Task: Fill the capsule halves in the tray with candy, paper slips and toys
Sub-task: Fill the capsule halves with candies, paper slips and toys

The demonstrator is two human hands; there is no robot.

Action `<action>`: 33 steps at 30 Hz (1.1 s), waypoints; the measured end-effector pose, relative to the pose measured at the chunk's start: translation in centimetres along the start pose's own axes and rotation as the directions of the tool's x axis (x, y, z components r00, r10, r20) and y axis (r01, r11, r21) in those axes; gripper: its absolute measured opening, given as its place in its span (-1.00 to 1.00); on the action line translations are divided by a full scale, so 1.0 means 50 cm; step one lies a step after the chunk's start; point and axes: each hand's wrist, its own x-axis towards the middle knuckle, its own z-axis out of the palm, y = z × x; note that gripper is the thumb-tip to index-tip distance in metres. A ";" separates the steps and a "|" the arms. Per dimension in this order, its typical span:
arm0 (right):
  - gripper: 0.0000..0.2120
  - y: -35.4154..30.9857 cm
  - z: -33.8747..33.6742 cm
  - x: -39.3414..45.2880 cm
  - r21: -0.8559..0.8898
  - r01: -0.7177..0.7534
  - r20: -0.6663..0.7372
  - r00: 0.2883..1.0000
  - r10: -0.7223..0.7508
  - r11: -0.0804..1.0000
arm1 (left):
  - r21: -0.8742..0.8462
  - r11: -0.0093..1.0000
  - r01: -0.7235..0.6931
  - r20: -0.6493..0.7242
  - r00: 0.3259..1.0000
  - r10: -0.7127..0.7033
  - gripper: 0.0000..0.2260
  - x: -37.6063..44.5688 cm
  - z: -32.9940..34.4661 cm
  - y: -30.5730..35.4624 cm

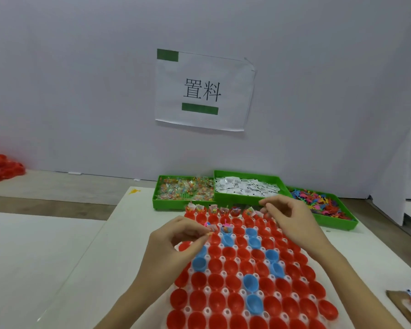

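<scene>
A white tray (208, 290) holds rows of red capsule halves (231, 269) with a few blue ones (250, 282) among them. The far row (213, 209) has candy and paper slips in it. My left hand (176, 241) hovers over the tray's left side, fingers curled, pinching a small item at its fingertips near a capsule with a pink toy (226, 222). My right hand (287, 217) is over the far right of the tray, fingers curled with small pieces pinched at the tips.
Three green bins stand behind the tray: candy (185, 189), paper slips (247, 186), coloured toys (318, 203). A pile of red capsule halves (0, 168) lies far left. A cardboard piece (406, 307) sits at the right edge. A wall with a paper sign (202, 91) stands behind.
</scene>
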 end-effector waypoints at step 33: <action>-0.76 0.042 0.125 0.286 -0.377 -0.222 0.027 0.968 0.251 0.899 | 0.030 0.998 0.055 0.006 0.998 -0.055 -0.86 -0.004 0.002 -0.001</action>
